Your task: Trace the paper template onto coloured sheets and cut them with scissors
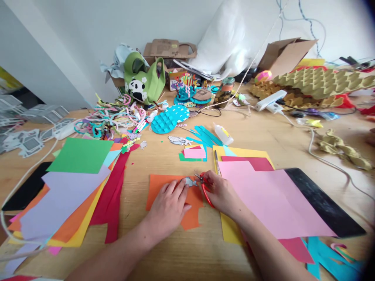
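An orange sheet of paper (164, 185) lies on the wooden table in front of me, with a ragged lower edge. My left hand (170, 203) rests flat on it, fingers stretched forward. At its fingertips lies a small grey-blue fish cutout (190, 182) on the orange sheet. My right hand (219, 191) is closed around red-handled scissors (206, 191). The scissor tips are beside the fish's tail, at the upper right part of the orange sheet.
Stacked coloured papers lie at the left (67, 203) and right (272, 199). Ahead are a glue bottle (224, 134), small paper pieces (194, 152) and a blue cutout (164, 121). A green panda bag (143, 80) and egg trays (325, 82) stand behind.
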{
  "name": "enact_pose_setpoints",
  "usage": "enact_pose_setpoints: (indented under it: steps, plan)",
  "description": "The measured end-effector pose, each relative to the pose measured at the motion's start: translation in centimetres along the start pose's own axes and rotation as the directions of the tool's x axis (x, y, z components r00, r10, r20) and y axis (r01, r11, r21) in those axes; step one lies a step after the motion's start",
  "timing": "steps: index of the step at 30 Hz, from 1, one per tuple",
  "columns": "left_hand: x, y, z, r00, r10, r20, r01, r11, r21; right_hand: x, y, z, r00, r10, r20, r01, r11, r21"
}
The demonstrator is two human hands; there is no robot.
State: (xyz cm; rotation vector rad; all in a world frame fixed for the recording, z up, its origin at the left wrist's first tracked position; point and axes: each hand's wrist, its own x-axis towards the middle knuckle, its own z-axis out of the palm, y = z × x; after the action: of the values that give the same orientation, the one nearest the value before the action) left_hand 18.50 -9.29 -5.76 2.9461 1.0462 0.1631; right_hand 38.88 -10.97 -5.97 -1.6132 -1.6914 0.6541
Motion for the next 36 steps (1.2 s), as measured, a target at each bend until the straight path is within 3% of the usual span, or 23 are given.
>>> enact_pose_setpoints:
  steps: [5, 12, 26, 36]
  plan:
    - [0.0, 0.1, -0.1, 1.000, 0.002, 0.010, -0.002, 1.000, 0.007, 0.0, -0.2, -0.1, 0.999, 0.022, 0.042, -0.023, 0.999, 0.034]
    - [0.0, 0.2, -0.1, 1.000, -0.005, 0.001, 0.005, 1.000, 0.004, 0.2, -0.5, -0.7, 0.991, 0.108, -0.075, -0.104, 0.993, 0.055]
    - [-0.2, 0.1, 0.0, 1.000, -0.006, -0.004, 0.006, 1.000, -0.013, 0.3, -0.7, -1.0, 0.981, 0.144, -0.126, -0.141, 0.989, 0.038]
    - [-0.2, 0.1, 0.1, 1.000, -0.004, -0.007, 0.004, 1.000, -0.022, -0.1, -0.6, -0.7, 1.000, 0.007, -0.019, -0.006, 1.000, 0.008]
